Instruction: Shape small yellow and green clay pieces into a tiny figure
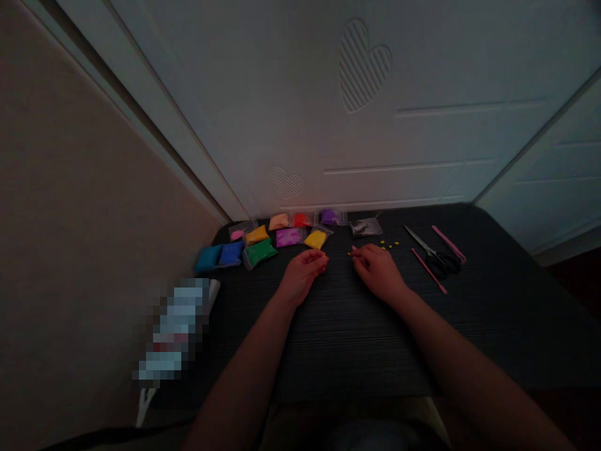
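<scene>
My left hand (pixel 303 275) is closed in a pinch above the dark table, its thumb and fingertips together. Whatever lies between those fingertips is too small to make out. To its right, my right hand (pixel 379 270) is curled with the fingers pinched and pointing left. A small pinkish tip (pixel 354 249) and a tiny yellow bit (pixel 349 254) show at its fingertips; I cannot tell what it grips. Several yellow crumbs (pixel 383 247) lie just beyond the right hand. Behind the left hand is a clear bag of yellow clay-like material (pixel 316 238).
Several bags of coloured material, among them green (pixel 260 252), blue (pixel 231 254) and purple (pixel 330 217), line the back left. Black-handled scissors (pixel 429 250) and pink sticks (pixel 429 271) lie right. A blurred-out object (pixel 176 329) sits left. A white panel (pixel 300 125) rises behind the table (pixel 347 351).
</scene>
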Motion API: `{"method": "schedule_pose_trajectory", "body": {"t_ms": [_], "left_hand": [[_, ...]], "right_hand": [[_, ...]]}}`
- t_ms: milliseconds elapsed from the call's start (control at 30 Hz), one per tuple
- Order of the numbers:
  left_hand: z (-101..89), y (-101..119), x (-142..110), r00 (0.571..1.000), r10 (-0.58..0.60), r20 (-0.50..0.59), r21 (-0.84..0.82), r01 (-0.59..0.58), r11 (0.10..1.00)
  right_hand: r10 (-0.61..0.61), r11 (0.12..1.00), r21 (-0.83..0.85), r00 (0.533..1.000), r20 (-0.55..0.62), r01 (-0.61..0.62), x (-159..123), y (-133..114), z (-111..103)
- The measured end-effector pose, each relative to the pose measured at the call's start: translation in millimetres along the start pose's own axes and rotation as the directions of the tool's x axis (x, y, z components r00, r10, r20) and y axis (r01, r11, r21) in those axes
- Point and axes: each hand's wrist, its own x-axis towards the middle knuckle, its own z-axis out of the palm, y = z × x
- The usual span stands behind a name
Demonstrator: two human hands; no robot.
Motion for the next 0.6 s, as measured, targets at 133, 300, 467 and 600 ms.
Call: {"method": "schedule_pose_trajectory", "body": {"t_ms": [133,300,467,600], "left_hand": [[-0.4,0.0,0.2,1.000,-0.004,0.003,0.005,0.004,1.000],[-1.5,-0.5,1.0,1.000,0.013,-0.003,-0.001,-0.013,1.000],[-1.5,-0.5,0.6,1.000,0.027,0.006,-0.015,-0.027,1.000],[1.5,2.0,-1.0,0.999,0.029,0.018,-0.012,-0.029,1.000]], "right_hand": [[-0.002,1.000,0.006,1.000,0.003,0.002,-0.2,0.4,-0.4],[0.002,1.000,0.012,1.000,0.004,-0.002,0.5,0.7,-0.2],[0.005,1.000,0.020,1.000,0.007,-0.005,0.3,0.3,0.3],[0.003,1.000,0.026,1.000,0.007,-0.003,0.1,0.3,0.4]]}}
